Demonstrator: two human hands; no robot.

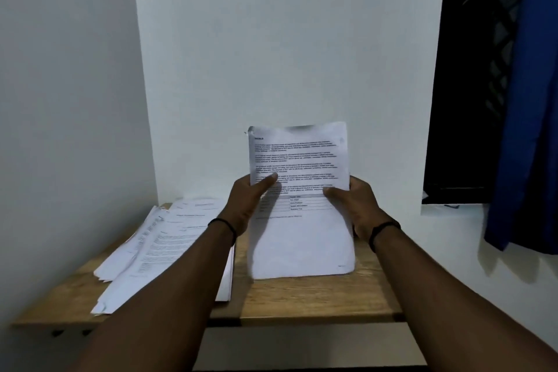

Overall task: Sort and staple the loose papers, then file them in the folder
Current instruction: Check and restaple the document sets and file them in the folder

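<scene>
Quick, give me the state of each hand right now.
Left hand: grips the left edge of the held sheaf of papers, thumb on the front.
Right hand: grips its right edge.

- Plain white wall behind, meeting a side wall at a corner on the left.
- Wooden table against it.
- Dark window at right, blue curtain beside.

The one camera sits on my head, looking forward and down over my forearms at a small wooden table against a white wall. It sits close, with my hands mid-frame and the wide lens catching a blue curtain at right.
</scene>
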